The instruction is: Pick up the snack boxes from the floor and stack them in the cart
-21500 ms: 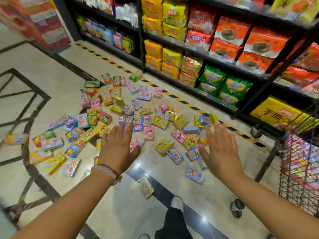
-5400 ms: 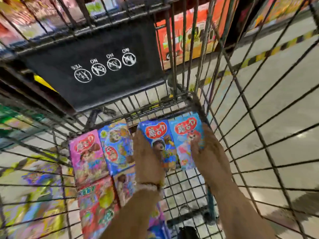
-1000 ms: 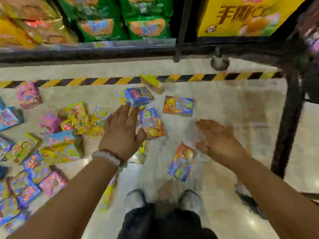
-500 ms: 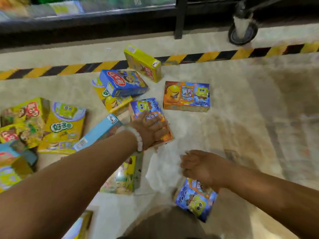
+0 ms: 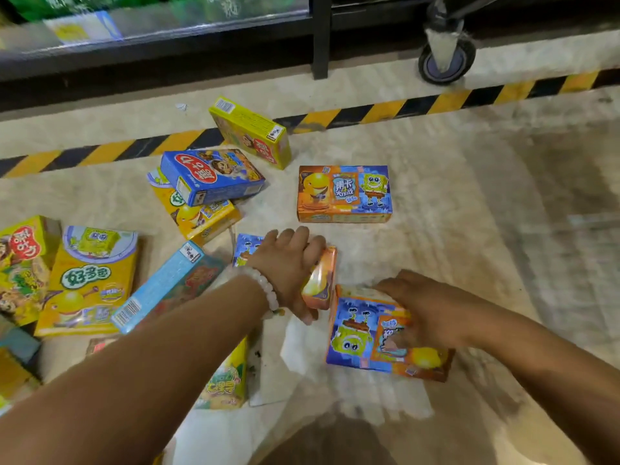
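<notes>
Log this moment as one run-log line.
phase: pickup | left hand: grips orange box | right hand: grips blue-orange box | cart wheel: behind

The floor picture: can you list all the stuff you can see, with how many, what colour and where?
Orange and blue box: one, lying flat alone, floor centre.
Blue box: one, resting on a yellow box, left of centre.
Tilted yellow box: one, by the striped tape.
Light blue box: one, under the left forearm.
Big yellow box: one, far left, more boxes beside it.
Striped tape: one, yellow and black, across the floor.
Cart wheel: one, grey, top right.
Shelf: dark, along the top.
Left hand: gripping a small orange box.
Right hand: holding a blue and orange box.
</notes>
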